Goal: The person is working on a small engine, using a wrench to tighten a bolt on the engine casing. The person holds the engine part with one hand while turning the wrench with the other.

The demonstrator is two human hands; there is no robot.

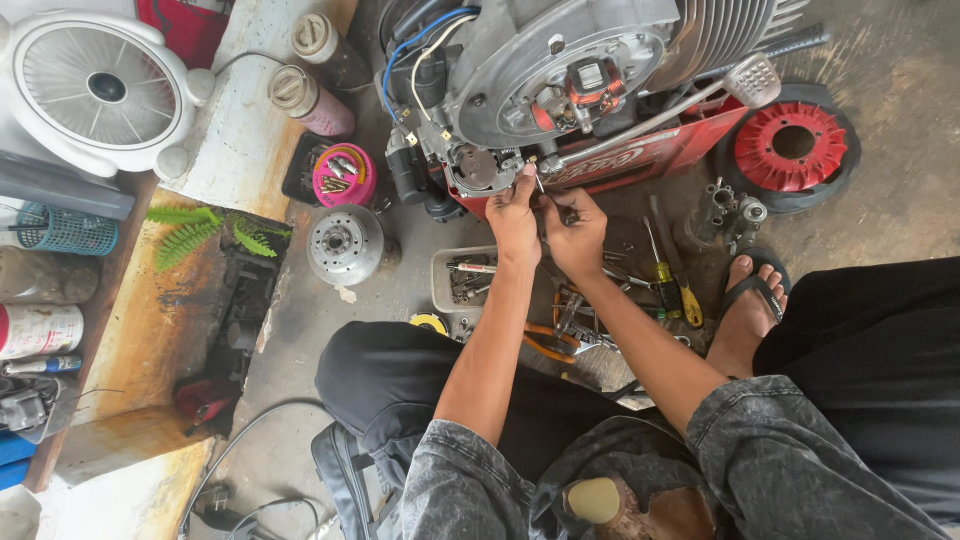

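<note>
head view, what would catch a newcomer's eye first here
Top centre, a grey engine on a red frame stands out, with both hands at its lower edge: the left hand and the right hand pinch a thin metal tool there. To the right lies a bright red wheel hub inside a black tyre. At the far left sits a white fan, with a pink tub of small parts between it and the engine.

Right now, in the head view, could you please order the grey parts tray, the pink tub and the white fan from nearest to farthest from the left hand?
From the left hand:
1. Grey parts tray, just below-left of the hand.
2. Pink tub, further left, by the engine.
3. White fan, far top-left corner.
</note>
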